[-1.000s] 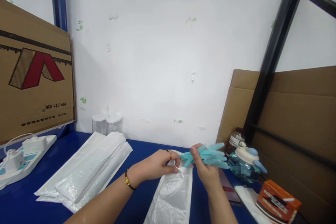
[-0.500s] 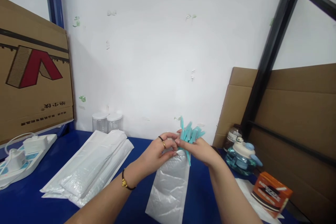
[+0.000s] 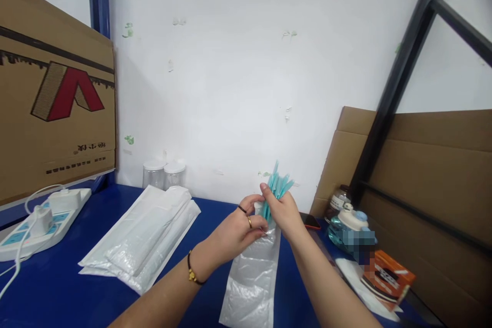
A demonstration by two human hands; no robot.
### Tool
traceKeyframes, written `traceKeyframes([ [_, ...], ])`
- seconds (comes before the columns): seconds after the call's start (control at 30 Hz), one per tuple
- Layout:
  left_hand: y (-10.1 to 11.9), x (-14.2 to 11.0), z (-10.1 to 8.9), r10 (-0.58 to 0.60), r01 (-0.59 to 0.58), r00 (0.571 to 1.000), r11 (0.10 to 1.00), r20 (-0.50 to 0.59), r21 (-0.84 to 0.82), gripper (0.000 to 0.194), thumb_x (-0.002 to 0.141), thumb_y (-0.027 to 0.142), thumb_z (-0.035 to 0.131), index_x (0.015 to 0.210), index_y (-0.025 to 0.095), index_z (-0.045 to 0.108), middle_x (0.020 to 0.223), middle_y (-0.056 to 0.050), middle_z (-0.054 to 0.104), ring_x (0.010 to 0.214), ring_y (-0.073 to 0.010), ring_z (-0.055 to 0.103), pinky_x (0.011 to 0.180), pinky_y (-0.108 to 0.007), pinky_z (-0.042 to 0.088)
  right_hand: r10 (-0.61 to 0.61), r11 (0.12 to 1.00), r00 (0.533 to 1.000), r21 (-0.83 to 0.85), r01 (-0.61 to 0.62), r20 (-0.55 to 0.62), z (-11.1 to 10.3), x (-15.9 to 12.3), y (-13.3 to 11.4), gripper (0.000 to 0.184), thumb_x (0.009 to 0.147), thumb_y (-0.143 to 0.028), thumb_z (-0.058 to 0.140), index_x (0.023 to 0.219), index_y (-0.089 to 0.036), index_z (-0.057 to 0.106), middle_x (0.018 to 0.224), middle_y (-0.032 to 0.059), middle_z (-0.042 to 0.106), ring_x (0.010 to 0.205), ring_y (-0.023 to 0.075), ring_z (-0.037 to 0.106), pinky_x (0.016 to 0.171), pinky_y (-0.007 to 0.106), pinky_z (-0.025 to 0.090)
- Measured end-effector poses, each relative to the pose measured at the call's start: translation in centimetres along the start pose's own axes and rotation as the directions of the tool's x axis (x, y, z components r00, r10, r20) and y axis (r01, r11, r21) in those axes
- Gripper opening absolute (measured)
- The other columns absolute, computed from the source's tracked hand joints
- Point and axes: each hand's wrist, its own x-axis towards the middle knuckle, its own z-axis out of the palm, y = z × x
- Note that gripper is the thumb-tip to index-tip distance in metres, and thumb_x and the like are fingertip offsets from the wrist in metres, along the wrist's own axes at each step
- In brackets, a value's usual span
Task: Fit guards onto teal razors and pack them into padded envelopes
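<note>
My left hand (image 3: 234, 228) pinches the upper edge of a white padded mailer (image 3: 251, 282), which hangs or lies lengthwise below it in front of me. My right hand (image 3: 283, 211) is wrapped around a bundle of thin teal strips (image 3: 280, 183), thumb pointing up along them. The tops of the strips fan out above my fingers. Their lower ends reach down to the mailer's mouth, and how far they go inside is hidden. More white padded mailers (image 3: 142, 241) lie stacked to the left of my left hand.
At left stand a power strip (image 3: 73, 223) with plugs and a large cardboard box (image 3: 57, 148). Two clear jars (image 3: 154, 178) sit by the wall. On the right are a dark phone (image 3: 309, 221), a brown bottle (image 3: 339, 200), a teal water bottle (image 3: 338, 233) and an orange box (image 3: 392, 277).
My right hand has shifted its grip to close around the teal strips, which are now gathered more upright over the mailer's mouth. The view has turned slightly left.
</note>
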Motion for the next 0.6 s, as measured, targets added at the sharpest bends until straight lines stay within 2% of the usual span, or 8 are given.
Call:
traceKeyframes([
  [0.1,-0.4,-0.1,-0.1,-0.018,0.011,0.994,0.998,-0.112,-0.061,0.007,0.083,0.020,0.052,0.083,0.018,0.059,0.126,-0.006,0.037,0.099,-0.0162,0.049,0.088,-0.031,0.043,-0.106,0.994,0.991,0.049,0.102,0.087,-0.1,-0.6,-0.4,0.035,0.081,-0.049,0.049,0.068,-0.017,0.053,0.065,0.0000,0.052,0.065,0.0156,0.049,0.062,0.026,0.039],
  [0.17,-0.7,0.0,-0.1,-0.039,0.013,0.975,0.993,-0.219,-0.118,0.006,0.083,0.020,0.053,0.082,0.018,0.059,0.123,-0.007,0.041,0.116,-0.0209,0.042,0.095,-0.033,0.040,-0.170,0.980,0.973,0.130,0.150,0.158,-0.3,-1.0,-0.7,0.030,0.082,-0.046,0.050,0.077,-0.017,0.056,0.075,0.0016,0.057,0.075,0.0171,0.053,0.072,0.028,0.041],
  [0.27,-1.1,-0.2,0.3,-0.095,0.004,0.936,0.965,-0.338,-0.261,0.007,0.083,0.022,0.054,0.087,0.019,0.059,0.125,-0.007,0.043,0.124,-0.0226,0.036,0.101,-0.036,0.036,-0.173,0.972,0.947,0.199,0.121,0.270,-0.6,-1.4,-1.0,0.027,0.083,-0.043,0.051,0.084,-0.017,0.059,0.086,0.0038,0.061,0.085,0.0188,0.055,0.080,0.030,0.041],
  [0.33,-1.4,-0.5,0.9,-0.211,0.023,0.910,0.885,-0.356,-0.465,0.030,0.080,0.025,0.059,0.109,0.024,0.052,0.133,-0.008,0.038,0.120,-0.0227,0.043,0.098,-0.037,0.039,-0.169,0.973,0.944,0.203,0.113,0.283,-0.7,-1.4,-1.0,0.025,0.083,-0.042,0.051,0.085,-0.017,0.059,0.086,0.0041,0.061,0.085,0.0188,0.055,0.080,0.030,0.042],
  [0.4,-1.7,-1.1,1.5,-0.334,0.079,0.906,0.739,-0.261,-0.669,0.067,0.072,0.028,0.069,0.129,0.028,0.033,0.137,-0.010,0.035,0.113,-0.0233,0.050,0.091,-0.037,0.044,-0.189,0.972,0.957,0.184,0.149,0.221,-0.8,-1.3,-1.0,0.024,0.083,-0.040,0.052,0.085,-0.018,0.058,0.084,0.0035,0.059,0.083,0.0182,0.055,0.079,0.030,0.041],
  [0.47,-2.1,-1.9,2.2,-0.364,0.192,0.929,0.622,-0.063,-0.759,0.084,0.064,0.028,0.076,0.133,0.025,0.029,0.131,-0.013,0.043,0.108,-0.0248,0.054,0.088,-0.037,0.046,-0.220,0.967,0.964,0.165,0.196,0.146,-0.7,-1.3,-1.0,0.022,0.083,-0.039,0.052,0.085,-0.018,0.057,0.084,0.0033,0.058,0.083,0.0182,0.054,0.080,0.030,0.041],
  [0.53,-2.6,-2.6,2.8,-0.362,0.317,0.926,0.595,0.106,-0.739,0.071,0.060,0.029,0.078,0.122,0.015,0.046,0.115,-0.013,0.058,0.101,-0.0262,0.057,0.087,-0.037,0.045,-0.243,0.962,0.961,0.160,0.222,0.131,-0.5,-1.3,-1.0,0.021,0.083,-0.039,0.052,0.085,-0.018,0.056,0.086,0.0036,0.057,0.085,0.0183,0.053,0.081,0.031,0.041],
  [0.6,-3.1,-3.2,3.4,-0.411,0.399,0.896,0.584,0.166,-0.707,0.052,0.063,0.032,0.075,0.106,0.010,0.057,0.100,-0.012,0.064,0.093,-0.0263,0.060,0.083,-0.036,0.047,-0.243,0.965,0.951,0.152,0.216,0.192,-0.5,-1.4,-1.1,0.021,0.083,-0.039,0.052,0.084,-0.018,0.056,0.086,0.0037,0.057,0.084,0.0181,0.053,0.080,0.031,0.041],
])
